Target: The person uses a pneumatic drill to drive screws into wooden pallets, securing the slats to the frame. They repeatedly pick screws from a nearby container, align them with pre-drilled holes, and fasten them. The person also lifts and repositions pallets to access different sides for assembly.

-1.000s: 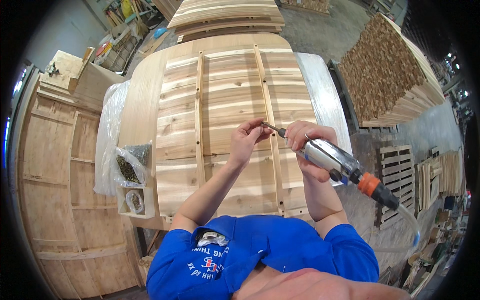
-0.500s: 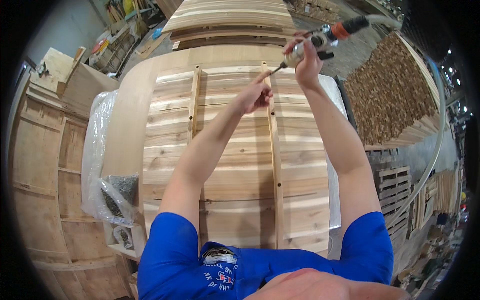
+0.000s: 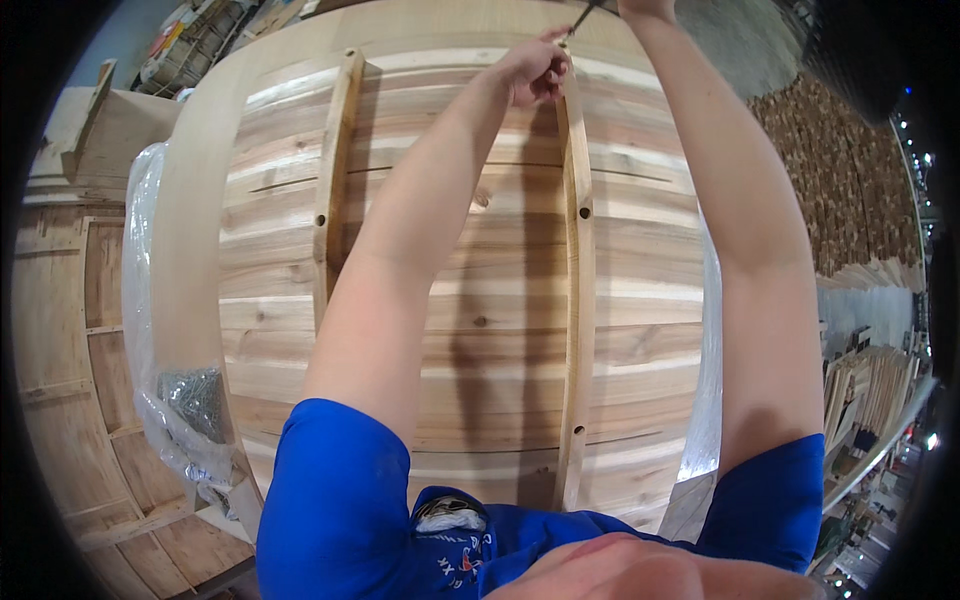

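My left hand [image 3: 537,72] is at the far end of the right wooden batten [image 3: 577,320], fingers curled and the index finger and thumb at the tip of a dark driver bit [image 3: 587,16]. Whatever small piece is pinched there, I cannot make out. At the upper edge, my right hand [image 3: 648,8] is mostly cut off; the bit runs from the air screwdriver it holds, whose body lies outside the view. The batten has dark holes along it and lies across a panel of pale, streaked boards [image 3: 490,370]. A second batten [image 3: 337,160] runs along the left.
The panel lies on a larger light board [image 3: 190,290] with rounded corners, wrapped in clear plastic [image 3: 145,300] at its side. A bag of screws [image 3: 193,402] sits at the left edge. Stacked wood strips [image 3: 840,180] stand right; a wooden frame [image 3: 60,330] is far left.
The view has come closer to the panel, so the screwdriver body has gone past the upper edge. My left hand stays at the batten's far end, its index finger now more bent.
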### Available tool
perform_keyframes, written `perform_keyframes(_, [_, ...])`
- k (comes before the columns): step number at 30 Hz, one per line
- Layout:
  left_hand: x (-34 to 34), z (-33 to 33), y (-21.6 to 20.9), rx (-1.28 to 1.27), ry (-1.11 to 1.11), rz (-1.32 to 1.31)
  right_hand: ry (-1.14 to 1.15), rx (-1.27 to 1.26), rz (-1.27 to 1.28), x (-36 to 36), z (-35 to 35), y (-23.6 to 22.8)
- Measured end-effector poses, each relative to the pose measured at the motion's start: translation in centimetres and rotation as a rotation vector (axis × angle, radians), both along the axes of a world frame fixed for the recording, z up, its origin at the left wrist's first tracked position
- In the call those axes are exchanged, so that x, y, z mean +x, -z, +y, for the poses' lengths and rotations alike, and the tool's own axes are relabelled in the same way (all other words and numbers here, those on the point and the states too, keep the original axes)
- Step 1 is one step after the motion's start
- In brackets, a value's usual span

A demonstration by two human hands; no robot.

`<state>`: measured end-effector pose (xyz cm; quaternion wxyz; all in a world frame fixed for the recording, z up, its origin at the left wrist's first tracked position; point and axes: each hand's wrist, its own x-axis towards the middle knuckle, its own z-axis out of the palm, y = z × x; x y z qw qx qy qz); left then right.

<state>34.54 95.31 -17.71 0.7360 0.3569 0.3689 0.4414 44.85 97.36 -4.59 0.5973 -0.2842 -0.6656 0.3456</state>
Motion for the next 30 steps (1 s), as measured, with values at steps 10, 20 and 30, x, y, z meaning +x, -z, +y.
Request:
perform_keyframes(10, [-0.7, 0.5, 0.7, -0.004, 0.003, -0.010, -0.015, -0.036, -0.015, -0.9, 1.6, 1.7])
perform_keyframes(20, [-0.4, -0.3, 5.7, 0.148, -0.405, -0.318, -0.021, -0.067, -0.016, -1.4, 1.9, 2.2])
perform_keyframes(30, [4.1, -1.6, 6.1, 0.394, -0.590, 0.037, -0.030, -0.097, 0.018, -0.5, 1.0, 1.0])
